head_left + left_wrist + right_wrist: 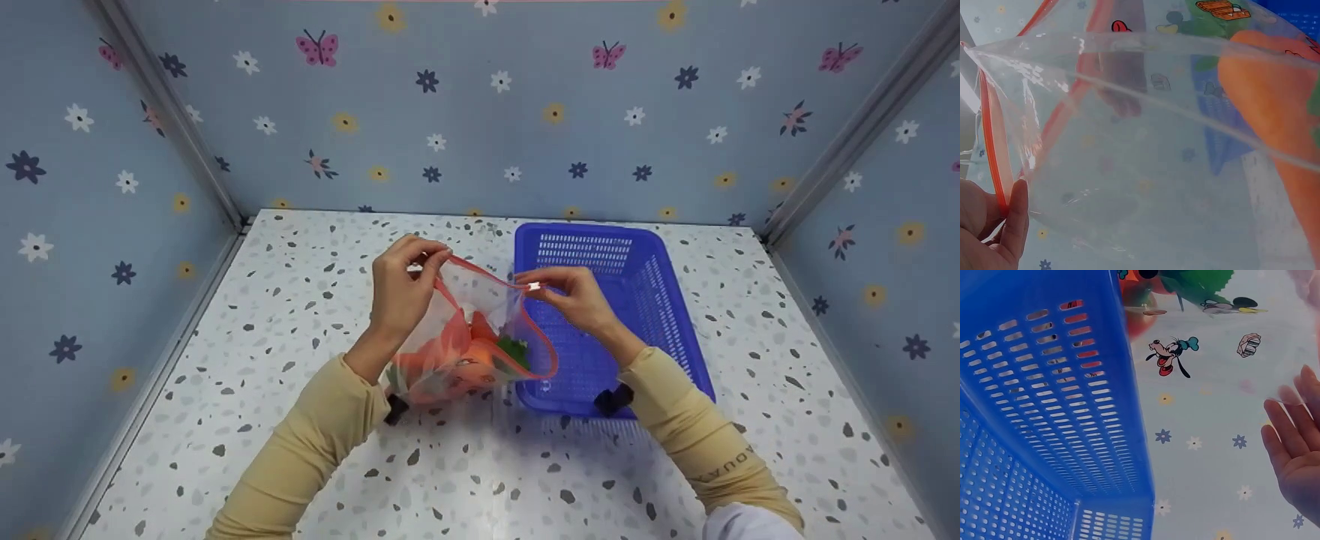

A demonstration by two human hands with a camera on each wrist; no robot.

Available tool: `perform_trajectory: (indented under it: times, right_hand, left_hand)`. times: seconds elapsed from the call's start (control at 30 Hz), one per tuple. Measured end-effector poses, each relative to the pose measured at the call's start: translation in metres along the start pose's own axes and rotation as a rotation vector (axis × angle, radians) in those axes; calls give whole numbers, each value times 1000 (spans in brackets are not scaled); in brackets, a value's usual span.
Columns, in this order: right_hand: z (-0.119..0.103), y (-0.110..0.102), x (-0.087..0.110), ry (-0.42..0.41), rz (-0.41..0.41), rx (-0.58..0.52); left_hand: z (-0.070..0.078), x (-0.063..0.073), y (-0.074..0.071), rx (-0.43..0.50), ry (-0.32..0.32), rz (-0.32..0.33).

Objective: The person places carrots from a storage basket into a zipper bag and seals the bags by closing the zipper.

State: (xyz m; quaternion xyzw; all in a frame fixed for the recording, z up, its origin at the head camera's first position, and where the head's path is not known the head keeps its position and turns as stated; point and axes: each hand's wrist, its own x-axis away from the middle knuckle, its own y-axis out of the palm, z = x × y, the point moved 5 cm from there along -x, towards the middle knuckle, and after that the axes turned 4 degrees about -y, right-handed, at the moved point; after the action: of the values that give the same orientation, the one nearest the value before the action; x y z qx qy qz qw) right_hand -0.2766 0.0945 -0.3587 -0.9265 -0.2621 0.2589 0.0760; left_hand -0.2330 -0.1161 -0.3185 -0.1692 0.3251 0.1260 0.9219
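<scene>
A clear zip bag [551,358] with a red zip edge and cartoon prints stands with its mouth spread. My left hand [401,289] pinches the left end of the mouth between thumb and fingers. At the other end, my right hand [576,298] pinches the zip edge by its white slider [534,286]. Through the film, an orange carrot-shaped piece [1261,95] shows in the left wrist view. Green leafy matter [514,349] lies inside on the right, and a round red piece [1139,318] shows in the right wrist view.
A blue slotted basket [686,337] stands on the speckled table [300,300] right beside the bag, under my right forearm. Flower-patterned panels [487,97] close off the back and both sides.
</scene>
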Motion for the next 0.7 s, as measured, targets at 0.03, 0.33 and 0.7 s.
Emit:
perform_trajectory:
  times: [0.03, 0.33, 0.7]
  right_hand:
    - [1, 1, 0, 4, -7, -9]
    - [-1, 13, -1, 0, 48, -29]
    - [13, 14, -1, -143, 249, -117]
  left_hand:
    - [-2, -1, 0, -8, -9, -3]
    - [-11, -13, -6, -166, -41, -40]
    - [5, -24, -10, -434, -176, -328]
